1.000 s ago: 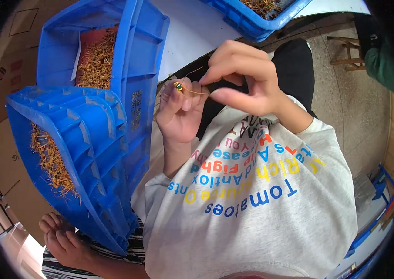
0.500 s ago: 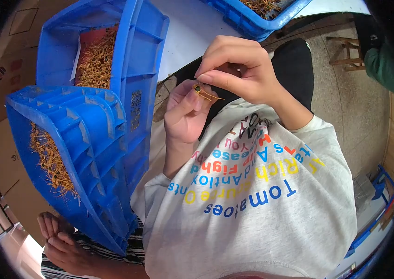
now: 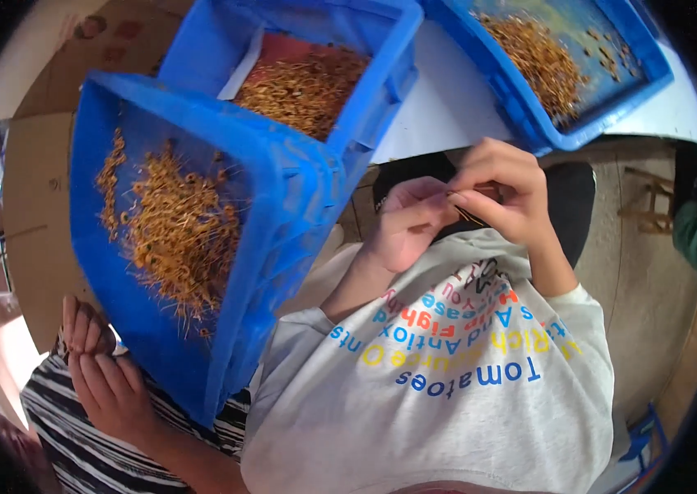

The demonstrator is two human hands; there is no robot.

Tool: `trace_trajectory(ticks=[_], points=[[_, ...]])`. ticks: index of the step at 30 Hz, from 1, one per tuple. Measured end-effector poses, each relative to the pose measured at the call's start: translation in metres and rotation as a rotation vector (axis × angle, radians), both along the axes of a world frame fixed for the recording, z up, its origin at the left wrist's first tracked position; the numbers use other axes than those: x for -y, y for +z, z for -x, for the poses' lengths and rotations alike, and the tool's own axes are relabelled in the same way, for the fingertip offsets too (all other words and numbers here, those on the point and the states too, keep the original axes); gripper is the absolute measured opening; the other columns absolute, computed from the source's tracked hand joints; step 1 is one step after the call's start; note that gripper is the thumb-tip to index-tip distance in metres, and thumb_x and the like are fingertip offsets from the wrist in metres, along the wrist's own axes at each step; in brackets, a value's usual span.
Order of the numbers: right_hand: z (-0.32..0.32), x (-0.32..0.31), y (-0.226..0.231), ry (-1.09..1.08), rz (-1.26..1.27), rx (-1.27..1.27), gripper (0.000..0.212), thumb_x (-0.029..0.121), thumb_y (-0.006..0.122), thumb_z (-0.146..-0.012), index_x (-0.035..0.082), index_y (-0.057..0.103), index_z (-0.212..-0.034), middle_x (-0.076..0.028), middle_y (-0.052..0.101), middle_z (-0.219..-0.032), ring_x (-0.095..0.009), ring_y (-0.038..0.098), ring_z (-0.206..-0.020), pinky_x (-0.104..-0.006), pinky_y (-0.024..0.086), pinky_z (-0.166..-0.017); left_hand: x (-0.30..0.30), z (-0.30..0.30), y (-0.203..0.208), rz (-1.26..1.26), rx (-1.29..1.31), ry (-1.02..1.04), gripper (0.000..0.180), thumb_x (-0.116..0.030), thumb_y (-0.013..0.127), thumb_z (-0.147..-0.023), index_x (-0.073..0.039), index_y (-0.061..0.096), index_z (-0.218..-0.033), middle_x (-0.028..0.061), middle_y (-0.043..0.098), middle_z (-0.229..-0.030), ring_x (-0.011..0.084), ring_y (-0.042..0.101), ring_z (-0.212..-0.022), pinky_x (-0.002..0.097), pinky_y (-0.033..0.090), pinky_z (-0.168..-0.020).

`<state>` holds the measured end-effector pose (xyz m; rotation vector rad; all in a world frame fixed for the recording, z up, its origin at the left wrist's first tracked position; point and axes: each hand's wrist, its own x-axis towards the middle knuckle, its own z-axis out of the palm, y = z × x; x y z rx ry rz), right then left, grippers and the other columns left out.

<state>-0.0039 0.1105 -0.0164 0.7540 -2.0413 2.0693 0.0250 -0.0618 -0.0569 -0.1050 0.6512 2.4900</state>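
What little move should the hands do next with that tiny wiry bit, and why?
Perhaps the right hand should ease its fingertips slightly aside while the left hand pinches the wiry piece. The fingertips of both hands meet at it and hide most of it; only thin strands show, so uncovering it might make it easier to see.
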Motion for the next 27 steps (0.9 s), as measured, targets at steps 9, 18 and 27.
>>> trace_trajectory(ticks=[9,18,27], points=[[0.002,-0.001,0.013,-0.025,-0.134,0.034,0.005,0.003,0.072,-0.076,0.001,0.067,-0.077,-0.007,0.06,-0.078,-0.016,0.049,-0.066,-0.0254,0.037,-0.058,0.0,0.003,0.0,0.096,0.061,-0.048,0.012,-0.004,0.061,-0.086,-0.002,0.066,-0.097,0.0038,0.063,-0.078,0.0081,0.053,-0.069,0.0169,0.037,-0.064],[0.005,0.004,0.012,0.001,-0.114,0.049,0.003,0.002,0.07,-0.078,0.001,0.067,-0.076,-0.005,0.06,-0.077,-0.013,0.047,-0.062,-0.0234,0.036,-0.056,0.009,-0.001,0.005,0.067,0.071,-0.072,0.015,-0.001,0.058,-0.087,0.001,0.064,-0.1,0.0101,0.066,-0.088,0.0158,0.062,-0.078,0.0237,0.047,-0.076],[-0.003,0.002,0.018,-0.043,-0.034,0.142,0.003,0.0,0.071,-0.076,0.002,0.069,-0.077,-0.003,0.059,-0.077,-0.011,0.048,-0.066,-0.0204,0.035,-0.057,0.011,0.004,-0.005,-0.103,-0.002,-0.105,0.016,-0.002,0.054,-0.09,0.001,0.063,-0.103,0.0104,0.066,-0.088,0.0174,0.062,-0.081,0.026,0.048,-0.08]])
